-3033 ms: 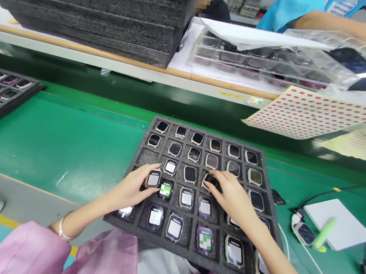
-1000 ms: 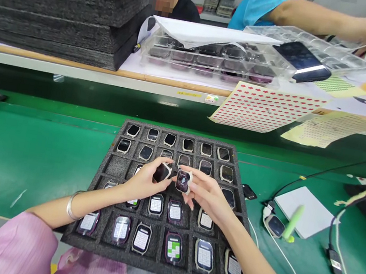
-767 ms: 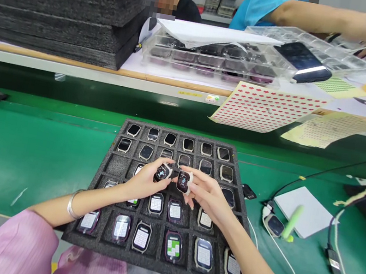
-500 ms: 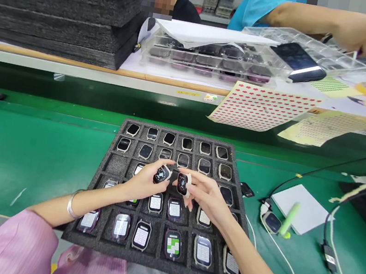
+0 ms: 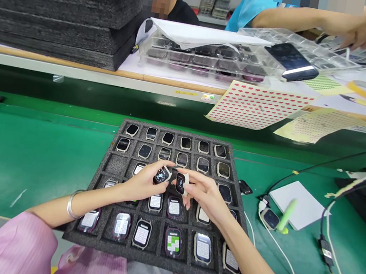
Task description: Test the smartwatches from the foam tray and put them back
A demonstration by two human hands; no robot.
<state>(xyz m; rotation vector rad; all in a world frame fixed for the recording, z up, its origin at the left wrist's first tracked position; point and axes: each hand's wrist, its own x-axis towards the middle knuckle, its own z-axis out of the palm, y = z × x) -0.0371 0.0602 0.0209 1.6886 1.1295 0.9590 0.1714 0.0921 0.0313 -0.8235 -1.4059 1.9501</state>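
Observation:
My left hand point(image 5: 148, 180) is closed around a smartwatch point(image 5: 161, 175) with a light case and a lit dark dial. In my right hand point(image 5: 206, 197) a second smartwatch point(image 5: 181, 183) is pinched between thumb and fingers, its lit face turned left. Both are strapless and held close together, apart from each other. Beneath them lies a black foam tray point(image 5: 99, 238) whose square pockets hold rows of watch cases. Back-row watches have dark screens; in the front rows many show white lit screens, such as the purple-rimmed watch point(image 5: 173, 242) with green blocks. My hands hide some middle pockets.
Stacked black foam trays point(image 5: 59, 13) and clear plastic trays point(image 5: 209, 62) stand on the shelf above. On the green bench point(image 5: 44, 146), right of the tray, are cables, a cabled watch point(image 5: 269, 218), a white pad point(image 5: 299, 205) and a green pen point(image 5: 287, 215). A co-worker's arm point(image 5: 304, 19) reaches across behind.
The right-hand watch has turned slightly, showing its face more edge-on. The left hand keeps its hold. The co-worker's hand at the back has shifted, and the view has moved slightly.

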